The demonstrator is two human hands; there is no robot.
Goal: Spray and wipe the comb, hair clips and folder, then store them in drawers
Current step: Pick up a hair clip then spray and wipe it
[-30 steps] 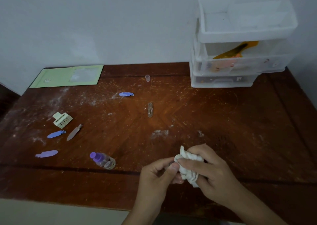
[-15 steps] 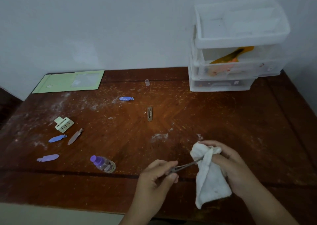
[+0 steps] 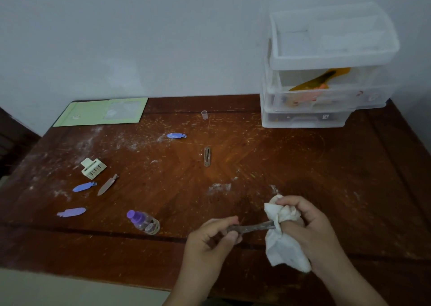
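Note:
My left hand (image 3: 213, 237) pinches one end of a brown hair clip (image 3: 250, 228) low in the middle. My right hand (image 3: 309, 227) grips a white cloth (image 3: 283, 247) bunched around the clip's other end. More clips lie on the table: a brown snap clip (image 3: 207, 156), a blue one (image 3: 176, 135), and on the left a blue (image 3: 84, 186), a brown (image 3: 107, 184) and a purple one (image 3: 71, 212). A cream claw clip (image 3: 93, 168) sits left. A small spray bottle with a purple cap (image 3: 143, 221) lies on its side. The green folder (image 3: 102, 111) lies at the back left.
A clear plastic drawer unit (image 3: 326, 72) stands at the back right against the wall, its top drawer pulled out; an orange thing shows inside the middle drawer. A tiny clear cap (image 3: 204, 114) stands near the back. The wooden table (image 3: 326, 165) is dusty with white smears.
The cloth, balled up in both hands a second ago, has opened out. My left hand has drawn the brown clip out leftward while my right hand keeps the cloth wrapped on its end.

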